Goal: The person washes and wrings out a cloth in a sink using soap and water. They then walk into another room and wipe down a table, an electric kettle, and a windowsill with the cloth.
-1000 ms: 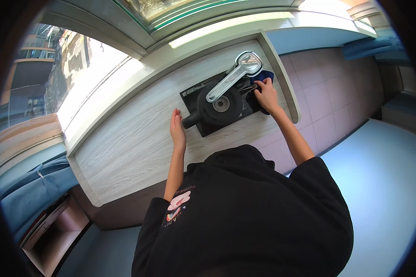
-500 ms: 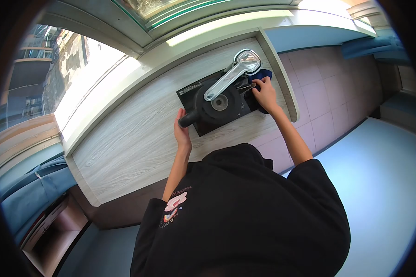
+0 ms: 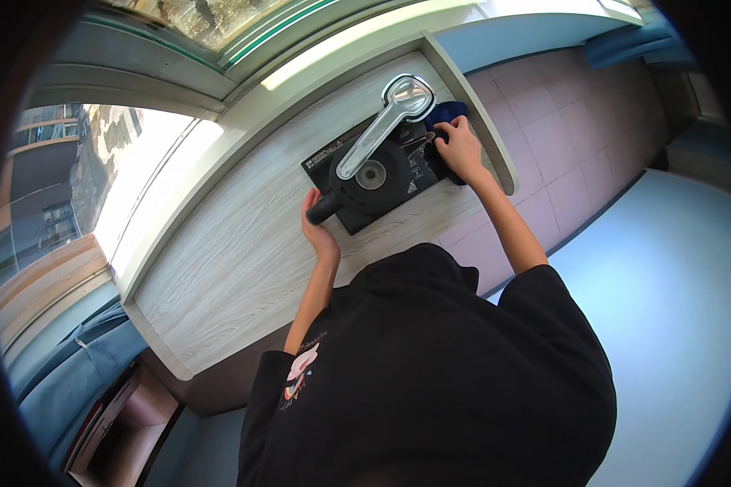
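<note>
A flat black box (image 3: 356, 217) with white print lies on the wood-grain desk. On it rests a black rounded device (image 3: 351, 191) with a grey ring and a stubby cylindrical end. A shiny silver piece (image 3: 368, 148) with a long handle and round head lies across it. My left hand (image 3: 320, 231) lies against the box's left side, beside the cylindrical end, fingers extended. My right hand (image 3: 460, 152) is closed at the box's right end, fingertips at a small dark item with a metallic part; what they grip is partly hidden. Dark blue fabric (image 3: 445, 114) sits just beyond it.
The desk (image 3: 227, 243) has a raised rim (image 3: 475, 105) at its back and sides. Behind it runs a window sill (image 3: 300, 73) with bright window panes. Blue curtain (image 3: 105, 369) hangs at the left above an open cabinet (image 3: 130, 438). Pink tiled floor (image 3: 544, 138) shows at the right.
My right hand has shifted slightly over the box's right end, and the metallic part there is less visible. More white print shows. My left hand stays beside the box. The whole view has turned slightly.
</note>
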Tool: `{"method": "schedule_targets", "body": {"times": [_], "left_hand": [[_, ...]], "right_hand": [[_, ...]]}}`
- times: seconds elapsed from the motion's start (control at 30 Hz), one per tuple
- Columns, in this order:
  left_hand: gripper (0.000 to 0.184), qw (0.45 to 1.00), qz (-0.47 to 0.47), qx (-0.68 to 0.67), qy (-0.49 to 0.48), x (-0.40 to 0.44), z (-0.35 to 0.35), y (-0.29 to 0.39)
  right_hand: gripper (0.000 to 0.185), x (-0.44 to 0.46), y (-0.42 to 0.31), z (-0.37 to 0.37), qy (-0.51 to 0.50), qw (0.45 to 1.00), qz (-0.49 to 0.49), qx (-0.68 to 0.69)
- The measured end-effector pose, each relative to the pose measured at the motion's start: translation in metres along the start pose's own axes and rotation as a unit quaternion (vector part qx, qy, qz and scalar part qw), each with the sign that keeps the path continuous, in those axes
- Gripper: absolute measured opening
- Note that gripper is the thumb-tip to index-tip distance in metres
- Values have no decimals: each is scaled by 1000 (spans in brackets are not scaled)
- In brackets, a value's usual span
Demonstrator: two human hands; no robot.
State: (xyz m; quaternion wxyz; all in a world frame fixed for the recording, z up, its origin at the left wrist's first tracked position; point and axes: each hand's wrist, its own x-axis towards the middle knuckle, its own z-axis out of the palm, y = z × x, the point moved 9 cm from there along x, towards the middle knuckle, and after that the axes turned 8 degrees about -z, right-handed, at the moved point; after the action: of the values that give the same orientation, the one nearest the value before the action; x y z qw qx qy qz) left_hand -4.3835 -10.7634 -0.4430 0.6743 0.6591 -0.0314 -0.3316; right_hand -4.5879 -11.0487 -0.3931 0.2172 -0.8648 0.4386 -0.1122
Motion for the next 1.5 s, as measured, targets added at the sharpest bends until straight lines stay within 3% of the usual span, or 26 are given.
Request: {"method": "schedule_targets", "body": {"times": [0.13, 0.23, 0.37, 0.47, 0.57, 0.67, 0.83, 0.9, 0.93, 1.0, 1.1, 1.13, 1.23, 1.33, 1.47, 1.5], "left_hand": [[47, 999, 5, 29, -28, 7, -4, 2], [46, 996, 12, 71, -49, 8, -2, 7], [39, 995, 25, 72, -59, 10, -2, 18], [34, 988, 79, 134, 10, 26, -17, 27], [34, 924, 154, 335, 105, 41, -40, 58], [43, 823, 259, 493, 116, 54, -45, 82], [51, 762, 269, 575, 126, 64, -32, 83], [53, 754, 258, 591, 121, 64, -31, 80], [53, 750, 253, 600, 121, 66, -32, 79], [54, 743, 245, 610, 122, 67, -32, 76], [54, 741, 241, 614, 127, 70, -31, 76], [54, 741, 240, 614, 128, 70, -31, 77], [54, 744, 234, 612, 133, 69, -32, 76], [53, 750, 236, 603, 135, 70, -34, 78], [52, 752, 234, 601, 136, 69, -35, 77], [52, 753, 236, 599, 135, 69, -35, 77]], "right_hand": [[27, 2, 8, -7, 62, 996, -21, 60], [30, 8, -2, -33, 174, 971, -105, 126], [37, 33, -18, -4, 96, 969, -226, -11], [37, 35, -17, 1, 57, 978, -197, -26], [37, 2, -13, -4, 45, 985, -166, -5], [42, -33, -2, -10, 48, 986, -160, -1], [40, 4, 13, 3, 28, 983, -143, 113], [36, 45, 18, 25, -32, 962, -113, 247], [37, 69, 1, 32, -81, 944, -221, 233], [32, 103, -37, 31, -210, 898, -225, 315], [38, 134, -67, 69, -416, 816, -246, 316], [50, 136, -84, 79, -465, 798, -257, 285], [51, 119, -151, 111, -568, 700, -328, 283], [50, 111, -178, 131, -586, 684, -380, 210], [41, 132, -153, 107, -474, 737, -432, 214], [41, 142, -133, 98, -416, 784, -418, 196]]}}
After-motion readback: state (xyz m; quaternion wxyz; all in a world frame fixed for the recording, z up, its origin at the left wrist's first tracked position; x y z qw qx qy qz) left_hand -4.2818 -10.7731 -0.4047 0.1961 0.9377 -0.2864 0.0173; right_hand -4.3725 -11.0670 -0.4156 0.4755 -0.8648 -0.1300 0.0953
